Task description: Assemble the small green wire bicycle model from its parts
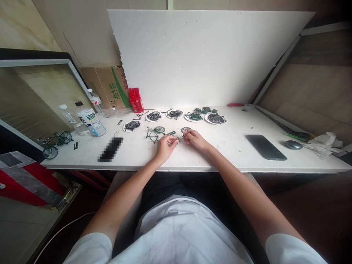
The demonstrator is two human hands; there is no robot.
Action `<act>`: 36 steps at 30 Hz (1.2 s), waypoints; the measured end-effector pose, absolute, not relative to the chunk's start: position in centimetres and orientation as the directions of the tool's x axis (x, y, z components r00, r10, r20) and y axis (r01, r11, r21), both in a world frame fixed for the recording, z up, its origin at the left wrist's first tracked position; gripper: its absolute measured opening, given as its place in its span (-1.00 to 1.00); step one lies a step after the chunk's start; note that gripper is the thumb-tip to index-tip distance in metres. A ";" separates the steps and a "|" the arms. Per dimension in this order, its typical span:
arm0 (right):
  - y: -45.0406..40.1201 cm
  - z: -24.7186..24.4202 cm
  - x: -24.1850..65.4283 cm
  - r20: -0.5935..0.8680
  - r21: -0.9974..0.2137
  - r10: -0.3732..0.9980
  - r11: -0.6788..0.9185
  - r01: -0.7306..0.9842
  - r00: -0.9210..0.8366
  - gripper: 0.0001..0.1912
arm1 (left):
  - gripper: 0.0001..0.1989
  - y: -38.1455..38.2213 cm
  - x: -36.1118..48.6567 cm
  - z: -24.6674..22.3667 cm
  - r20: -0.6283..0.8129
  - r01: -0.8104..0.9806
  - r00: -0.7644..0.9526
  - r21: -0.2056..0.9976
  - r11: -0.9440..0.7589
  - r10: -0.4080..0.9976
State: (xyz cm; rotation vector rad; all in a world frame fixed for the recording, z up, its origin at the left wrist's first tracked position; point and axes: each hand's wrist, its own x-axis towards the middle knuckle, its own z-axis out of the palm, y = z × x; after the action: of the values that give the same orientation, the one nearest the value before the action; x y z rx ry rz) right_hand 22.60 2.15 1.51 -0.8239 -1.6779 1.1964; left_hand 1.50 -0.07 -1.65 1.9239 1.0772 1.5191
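My left hand [166, 147] is closed, its fingertips pinched on something too small to make out. Close beside it, my right hand [194, 139] pinches a thin, light-coloured rod [180, 137] that points toward the left fingertips. Just behind the hands lies a small dark green model bicycle frame [151, 135] with a spoked wheel [159, 129] at its side. A slim green part [169, 133] rests behind my left hand. Another small wheel [185, 129] sits behind my right fingers, partly covered by them.
Small white plates with dark model parts [132, 126] line the back, near a red box [136, 99]. An assembled model bicycle [56, 143] and bottles [92, 121] stand left. A black phone [266, 147] and a mouse [293, 145] lie right. A white board [203, 58] leans behind.
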 end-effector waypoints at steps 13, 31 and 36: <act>1.9 1.8 22.5 0.287 -0.943 0.868 0.330 0.040 -0.404 -0.45 | -0.70 0.1 1.7 -1.9 0.447 0.070 0.087 0.889 -0.453 0.890; 1.8 2.1 22.5 0.319 -0.931 0.860 0.364 0.040 -0.398 -0.50 | -0.61 0.3 1.5 -1.9 0.406 0.042 0.073 0.911 -0.409 0.911; 1.5 2.4 22.4 0.306 -0.934 0.865 0.353 0.050 -0.398 -0.48 | -0.60 0.2 1.6 -1.8 0.390 0.033 0.072 0.919 -0.393 0.918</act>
State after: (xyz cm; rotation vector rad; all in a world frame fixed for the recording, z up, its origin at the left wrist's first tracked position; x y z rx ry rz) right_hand 22.39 1.49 2.37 -0.8178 -1.7281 1.1523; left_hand 1.55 0.21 -1.76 1.5659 0.9766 1.4254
